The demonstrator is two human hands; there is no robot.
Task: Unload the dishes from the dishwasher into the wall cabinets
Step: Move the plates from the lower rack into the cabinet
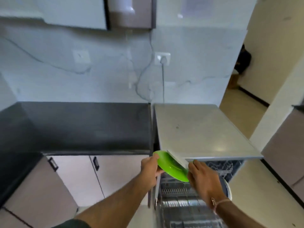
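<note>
Dark table [82,127] fills the left, wall cabinets [74,12] above it. The left hand [150,168] grips the green plate [171,167] by its left rim, fingers curled round it. The right hand [204,180] clasps the opposite rim. The plate is tilted, above the open dishwasher rack [181,203].

A home kitchen: dark surface [85,125], wall cabinets [74,12], marble-look backsplash [65,63], open dishwasher [189,203] with racks.

No text, label, brand or number can be read anywhere in this view. The wall socket [162,58], the wall cabinets [74,12] and the grey dishwasher top [202,129] show only plain surfaces, softened by blur.
</note>
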